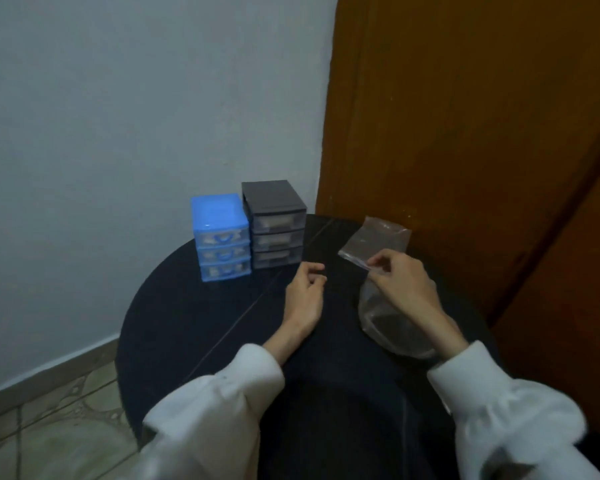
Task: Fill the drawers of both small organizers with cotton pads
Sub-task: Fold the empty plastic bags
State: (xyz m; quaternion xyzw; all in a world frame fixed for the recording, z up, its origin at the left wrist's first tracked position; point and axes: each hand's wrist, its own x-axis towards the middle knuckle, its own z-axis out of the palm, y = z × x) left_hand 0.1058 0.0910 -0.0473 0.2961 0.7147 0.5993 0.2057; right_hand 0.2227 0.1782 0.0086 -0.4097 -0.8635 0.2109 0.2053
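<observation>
No brand, label or legible writing shows on any item. A round dark table (194, 327) stands in a corner between a pale wall (118, 116) and a brown wooden door (465, 116). At the far edge of the table, two small three-drawer organizers stand upright, touching side by side: a blue organizer (220, 237) on the left and a taller grey organizer (276, 225) on the right, nearer the door. All six drawers (278, 240) are pushed in; through their translucent fronts pale shapes, apparently cotton pads (273, 222), are faintly visible, though the blur prevents counting them.

The person's left hand (305, 292) rests on the table near the front of the grey organizer but apart from it, its fingers loosely curled and holding nothing. The right hand (400, 282) lies further right, well apart from both organizers, with thumb and fingertips pinching the rim of a clear plastic bag (374, 240). The bag lies on the table partly beneath that hand, one portion extending towards the door and another bulging near the wrist; whether it contains pads cannot be told. Both forearms wear white sleeves (222, 403). Tiled floor (49, 427) is visible at lower left, below a pale skirting strip along the wall.
</observation>
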